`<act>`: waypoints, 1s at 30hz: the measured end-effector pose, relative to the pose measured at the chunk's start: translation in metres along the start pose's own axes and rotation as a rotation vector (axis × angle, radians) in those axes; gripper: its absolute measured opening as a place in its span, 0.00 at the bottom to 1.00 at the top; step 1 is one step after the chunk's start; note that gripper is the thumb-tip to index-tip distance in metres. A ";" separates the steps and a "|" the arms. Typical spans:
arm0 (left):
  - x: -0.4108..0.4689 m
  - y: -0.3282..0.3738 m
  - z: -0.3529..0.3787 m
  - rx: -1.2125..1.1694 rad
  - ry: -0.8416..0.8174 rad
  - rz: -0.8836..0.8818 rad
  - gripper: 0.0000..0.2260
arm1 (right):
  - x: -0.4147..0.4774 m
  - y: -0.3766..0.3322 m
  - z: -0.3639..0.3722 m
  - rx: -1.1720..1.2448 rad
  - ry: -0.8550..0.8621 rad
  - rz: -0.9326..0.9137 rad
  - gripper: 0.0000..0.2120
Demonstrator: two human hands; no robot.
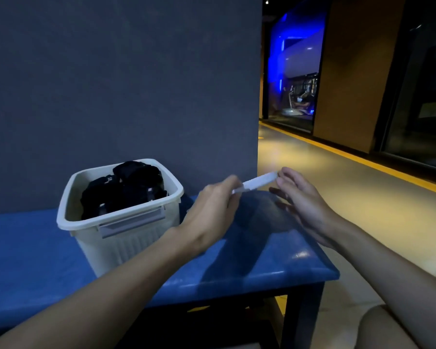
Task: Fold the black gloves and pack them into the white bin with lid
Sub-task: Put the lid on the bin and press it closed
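Left hand (212,202) grips one lid (258,182), right hand (302,200) touches its end, beside one bin (116,245) of gloves (126,190).

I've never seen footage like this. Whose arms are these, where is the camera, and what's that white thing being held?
No machine here: these are a person's two bare arms, filmed by one camera worn on the head, looking forward and down. A white bin stands open on a blue bench, with black gloves piled inside. The left hand grips a lid, seen nearly edge-on and blurred, to the right of the bin. The right hand touches its other end with straight fingers. The lid is not yet on the bin.
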State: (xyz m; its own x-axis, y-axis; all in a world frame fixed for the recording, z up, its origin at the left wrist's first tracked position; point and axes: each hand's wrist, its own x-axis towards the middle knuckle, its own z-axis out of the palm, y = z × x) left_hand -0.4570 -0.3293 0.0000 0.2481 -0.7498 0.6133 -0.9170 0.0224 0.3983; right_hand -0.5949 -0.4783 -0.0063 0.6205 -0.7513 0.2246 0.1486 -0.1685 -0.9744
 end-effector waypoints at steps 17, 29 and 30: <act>0.004 0.009 -0.120 -0.722 0.646 -0.423 0.06 | 0.030 -0.050 0.124 0.153 -0.168 0.115 0.26; -0.038 -0.025 -0.169 -0.769 0.533 -0.384 0.42 | 0.030 -0.055 0.182 0.195 -0.100 0.047 0.19; -0.042 -0.028 -0.171 -0.720 0.534 -0.420 0.39 | 0.030 -0.057 0.184 0.197 -0.100 0.029 0.19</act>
State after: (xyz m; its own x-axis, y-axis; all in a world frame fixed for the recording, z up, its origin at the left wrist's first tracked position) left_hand -0.3883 -0.1859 0.0796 0.7806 -0.3961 0.4835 -0.3573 0.3519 0.8651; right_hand -0.4430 -0.3743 0.0568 0.6988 -0.6850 0.2060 0.2715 -0.0125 -0.9624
